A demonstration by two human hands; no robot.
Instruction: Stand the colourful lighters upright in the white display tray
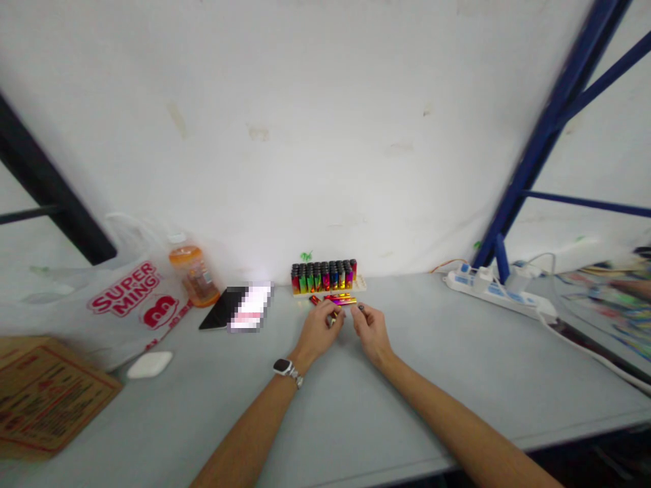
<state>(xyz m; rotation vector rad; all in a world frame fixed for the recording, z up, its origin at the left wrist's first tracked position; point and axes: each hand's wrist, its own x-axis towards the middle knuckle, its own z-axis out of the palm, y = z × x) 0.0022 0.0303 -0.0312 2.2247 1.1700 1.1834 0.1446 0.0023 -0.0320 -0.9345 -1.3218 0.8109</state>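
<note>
A pale rack (361, 283) against the wall bears rows of shiny upright cylinders with black tops (325, 276), which look like lighters, in red, green, blue and gold. Several metallic red and gold tubes (340, 299) lie flat in front of it. My left hand (321, 330), a watch on its wrist, is closed with thumb and fingers around a small shiny tube (333, 316), mostly hidden. To its right, my right hand (373, 332) pinches a small dark piece (361, 308), too small to name. A short gap separates the two hands.
Left of me are a phone on a dark tablet (220, 312), an orange bottle (196, 278), a plastic bag (127, 298), a white case (150, 364) and a cardboard box (55, 393). At right lies a power strip (496, 291) with cables, beside a blue frame (529, 149).
</note>
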